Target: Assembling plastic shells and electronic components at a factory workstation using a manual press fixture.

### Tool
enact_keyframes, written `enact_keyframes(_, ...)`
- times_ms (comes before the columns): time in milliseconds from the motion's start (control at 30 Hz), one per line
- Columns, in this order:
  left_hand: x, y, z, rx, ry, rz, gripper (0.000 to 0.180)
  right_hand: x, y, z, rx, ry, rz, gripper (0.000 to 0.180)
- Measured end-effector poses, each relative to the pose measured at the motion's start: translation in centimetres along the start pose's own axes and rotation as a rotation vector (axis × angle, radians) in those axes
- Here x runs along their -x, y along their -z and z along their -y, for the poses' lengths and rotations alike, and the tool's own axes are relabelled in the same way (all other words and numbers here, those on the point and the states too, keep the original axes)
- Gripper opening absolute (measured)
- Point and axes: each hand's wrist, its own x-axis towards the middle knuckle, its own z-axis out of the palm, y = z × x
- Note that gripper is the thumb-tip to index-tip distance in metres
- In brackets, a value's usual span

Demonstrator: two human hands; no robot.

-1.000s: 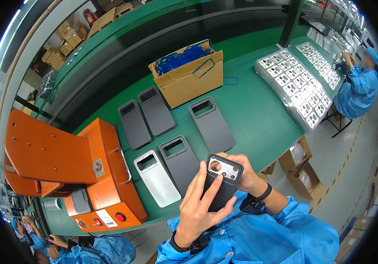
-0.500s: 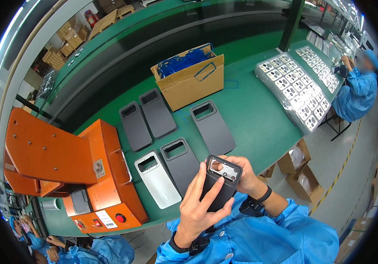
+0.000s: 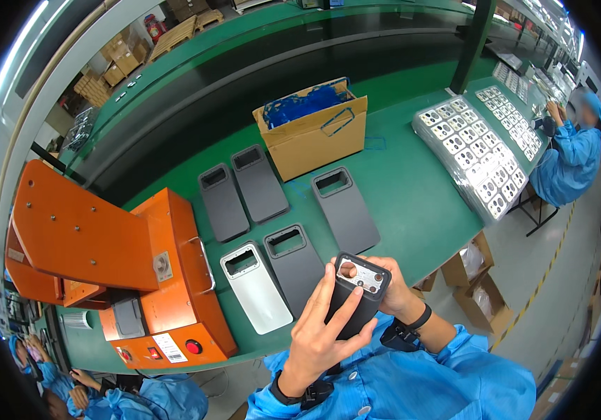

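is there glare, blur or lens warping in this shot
Head view: fisheye warping bows the green table; head view: glare on the clear-wrapped trays, softer sheen on the white housing; head view: left hand, right hand and dark housing look fairly sharp, while the co-worker's head at right is smeared.

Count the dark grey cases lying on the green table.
4: leftmost case, second case beside it, third case right of the white case, rightmost case. The carton may hide more.

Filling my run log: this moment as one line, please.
left hand: on dark housing | right hand: holding it | white housing: on green table
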Motion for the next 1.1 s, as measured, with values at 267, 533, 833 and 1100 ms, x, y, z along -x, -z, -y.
enact_keyframes(267, 0.2, 0.0, 0.1, -0.001, 0.009, 0.005, 0.055, 0.0, 0.6, -0.3, 0.0, -0.069, -0.036, 0.058)
enact_keyframes(533, 0.2, 0.1, 0.4, 0.009, 0.021, 0.004, 0.054, -0.2, 0.4, -0.2, 0.04, -0.026, -0.023, 0.065)
enact_keyframes(833, 0.2, 0.2, 0.3, 0.012, 0.04, 0.016, 0.054, -0.4, 0.3, 0.1, 0.068, 0.001, 0.035, 0.067)
enact_keyframes(1100, 0.2, 0.2, 0.4, 0.011, 0.043, 0.038, 0.054, -0.5, 0.7, 0.3, 0.16, 0.024, 0.017, 0.077)
